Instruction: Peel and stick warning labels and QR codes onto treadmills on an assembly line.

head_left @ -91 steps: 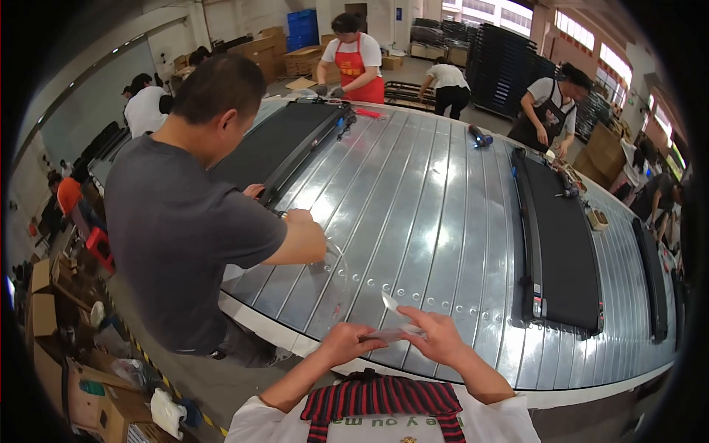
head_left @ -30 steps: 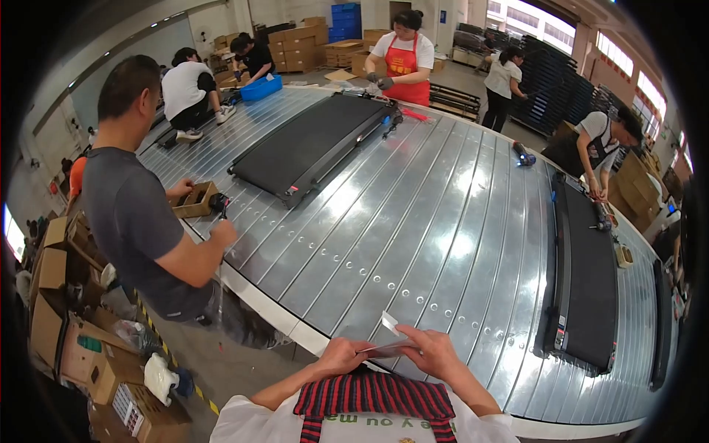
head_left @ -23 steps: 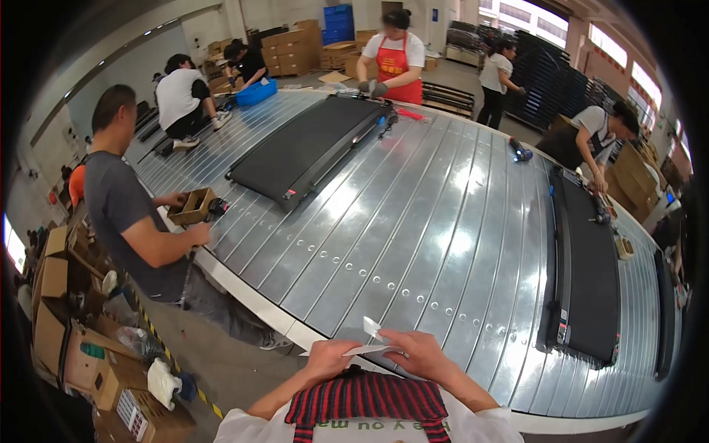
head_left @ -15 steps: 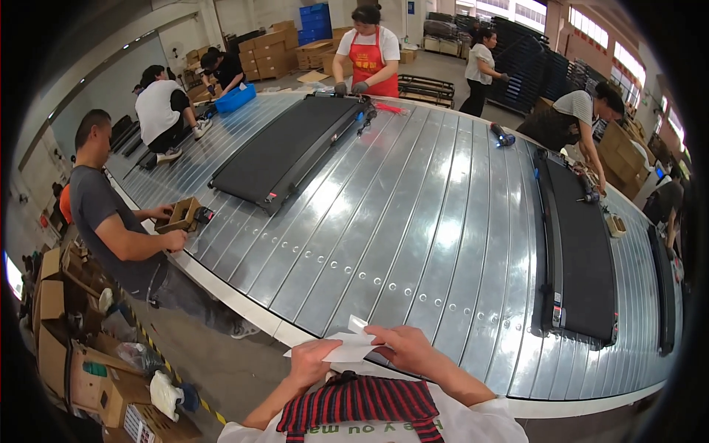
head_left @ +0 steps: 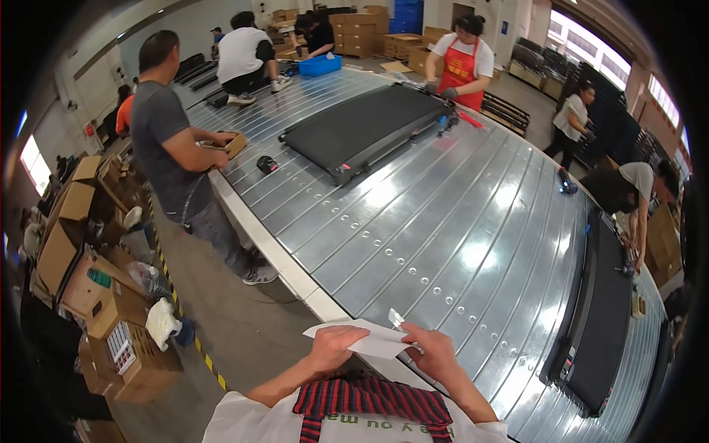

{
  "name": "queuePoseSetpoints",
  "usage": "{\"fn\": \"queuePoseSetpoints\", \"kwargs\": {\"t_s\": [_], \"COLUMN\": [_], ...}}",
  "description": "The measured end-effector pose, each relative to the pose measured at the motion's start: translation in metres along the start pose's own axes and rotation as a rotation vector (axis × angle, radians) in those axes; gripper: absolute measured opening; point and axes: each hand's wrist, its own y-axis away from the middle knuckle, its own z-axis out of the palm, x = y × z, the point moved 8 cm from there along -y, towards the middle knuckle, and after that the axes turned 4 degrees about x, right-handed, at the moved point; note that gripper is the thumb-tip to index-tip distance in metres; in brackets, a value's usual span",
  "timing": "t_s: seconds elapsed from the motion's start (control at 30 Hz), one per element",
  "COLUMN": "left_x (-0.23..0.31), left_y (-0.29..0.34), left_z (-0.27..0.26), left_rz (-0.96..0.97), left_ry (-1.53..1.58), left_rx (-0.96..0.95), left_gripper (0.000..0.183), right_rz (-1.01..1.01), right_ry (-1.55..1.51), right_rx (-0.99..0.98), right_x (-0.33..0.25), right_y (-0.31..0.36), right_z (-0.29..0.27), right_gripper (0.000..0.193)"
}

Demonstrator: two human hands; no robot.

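Both my hands hold a white sheet of paper (head_left: 369,338) just over the near edge of a large ribbed metal table (head_left: 443,221). My left hand (head_left: 334,345) grips its left part and my right hand (head_left: 434,353) grips its right part. A small white tab (head_left: 396,318) sticks up from the sheet between my hands.
A long black flat machine (head_left: 369,129) lies at the table's far left, another black machine (head_left: 602,317) at the right. A person in a grey shirt (head_left: 173,148) stands at the left edge with a small box (head_left: 229,144). Several other people work around the table. Cardboard boxes (head_left: 111,325) crowd the floor at left.
My view has swung right and the grey-shirted person has stood up at the table's left edge. My hands have kept the paper, now lifted flatter in front of me.
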Motion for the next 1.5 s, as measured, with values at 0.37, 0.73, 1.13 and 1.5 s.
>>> {"fn": "queuePoseSetpoints", "kwargs": {"t_s": [0.37,0.73,1.13,1.5], "left_x": [-0.101,-0.196,-0.182,-0.181], "left_y": [0.053,0.133,0.209,0.151], "left_z": [-0.157,-0.300,-0.337,-0.318], "left_rz": [-0.067,-0.209,-0.470,-0.458], "left_ry": [0.070,-0.055,-0.254,-0.328], "left_rx": [0.247,0.491,0.582,0.625], "left_gripper": [0.018,0.015,0.017,0.014], "right_rz": [0.032,0.256,0.244,0.060], "right_ry": [-0.080,-0.619,-0.243,-0.202], "right_rx": [0.009,-0.282,-1.286,-1.157], "right_x": [-0.081,-0.111,-0.091,-0.065], "right_y": [-0.106,-0.181,-0.141,-0.223], "right_z": [0.090,0.266,0.366,0.345], "right_gripper": [0.046,0.058,0.044,0.041]}}
